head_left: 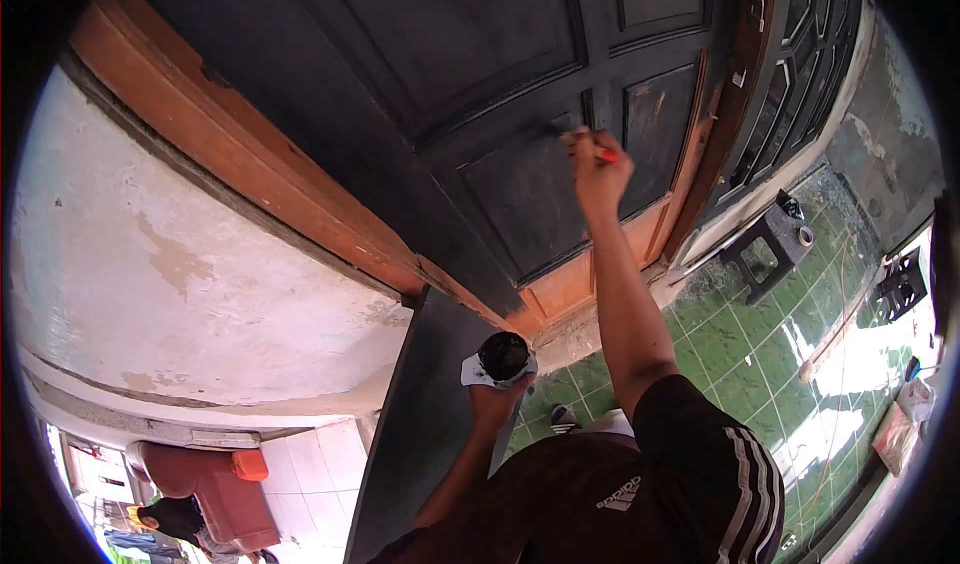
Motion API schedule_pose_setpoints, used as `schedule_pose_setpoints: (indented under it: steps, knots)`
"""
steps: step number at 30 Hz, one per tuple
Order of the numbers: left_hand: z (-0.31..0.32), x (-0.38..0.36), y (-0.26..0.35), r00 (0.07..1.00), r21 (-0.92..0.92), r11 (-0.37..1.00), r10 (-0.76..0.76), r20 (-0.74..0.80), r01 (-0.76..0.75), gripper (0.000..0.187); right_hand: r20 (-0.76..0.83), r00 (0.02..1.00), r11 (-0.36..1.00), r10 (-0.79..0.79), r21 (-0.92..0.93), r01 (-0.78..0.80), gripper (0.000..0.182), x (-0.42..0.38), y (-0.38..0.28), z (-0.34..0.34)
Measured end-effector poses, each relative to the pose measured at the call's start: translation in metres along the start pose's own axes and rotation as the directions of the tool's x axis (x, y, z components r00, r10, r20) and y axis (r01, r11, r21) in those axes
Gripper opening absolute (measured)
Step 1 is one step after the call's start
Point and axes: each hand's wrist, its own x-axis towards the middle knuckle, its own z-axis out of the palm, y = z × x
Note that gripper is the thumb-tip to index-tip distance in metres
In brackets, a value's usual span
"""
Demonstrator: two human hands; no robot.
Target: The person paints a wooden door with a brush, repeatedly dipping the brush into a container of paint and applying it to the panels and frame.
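Observation:
My right hand (602,176) is closed around a paintbrush (568,137) with some red on its handle. The blurred bristle end is at a lower panel of the wooden door (470,39), by the panel's upper moulding. Dark grey-black paint covers most of the door, while a strip along its bottom (560,289) is orange-brown. Down by my body, my left hand (493,404) grips a small round container of black paint (503,354). White material wraps the container's side, and its open top faces me.
A dark flat panel (425,394) stands left of my left arm. On the green tiled floor (740,329) are a dark stool (770,249) and a dark plastic item (900,286). A brown door frame (240,144) borders a patchy wall (180,264). A person (175,519) is near a reddish sofa (215,484).

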Motion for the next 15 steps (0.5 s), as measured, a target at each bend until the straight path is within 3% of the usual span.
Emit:
schedule_pose_setpoints:
  steps: [1,4,6,8,9,13,15]
  knots:
    - [-0.001,0.0,-0.006,1.0,-0.015,1.0,0.006,-0.006,-0.006,0.061,-0.099,0.976,0.978,-0.195,-0.091,0.187,0.026,0.006,0.001,-0.003]
    - [-0.003,-0.005,-0.011,1.0,-0.037,0.999,0.001,-0.015,-0.002,0.06,-0.166,0.914,0.899,-0.37,-0.31,0.308,0.026,0.0,-0.015,-0.002]
    - [-0.002,-0.005,0.005,1.0,-0.024,1.0,-0.017,-0.012,0.017,0.061,0.027,0.911,0.845,-0.412,-0.364,0.393,0.024,-0.031,-0.023,0.016]
    - [0.003,-0.004,0.018,0.994,-0.129,0.989,-0.083,-0.068,0.073,0.062,0.164,0.791,0.74,-0.589,-0.285,0.609,0.021,-0.066,-0.03,0.052]
    - [0.005,-0.007,0.021,0.989,-0.183,0.978,-0.12,-0.091,0.102,0.062,0.214,0.819,0.775,-0.532,-0.267,0.573,0.019,-0.087,-0.036,0.064]
    - [0.002,-0.005,-0.005,0.992,-0.066,0.997,0.022,-0.124,-0.031,0.072,0.354,0.9,0.937,-0.256,-0.137,0.321,0.014,-0.119,-0.058,0.074]
    - [0.0,-0.002,-0.01,0.994,-0.045,0.998,0.028,-0.105,-0.033,0.073,0.249,0.911,0.911,-0.329,-0.172,0.376,0.014,-0.102,-0.058,0.063]
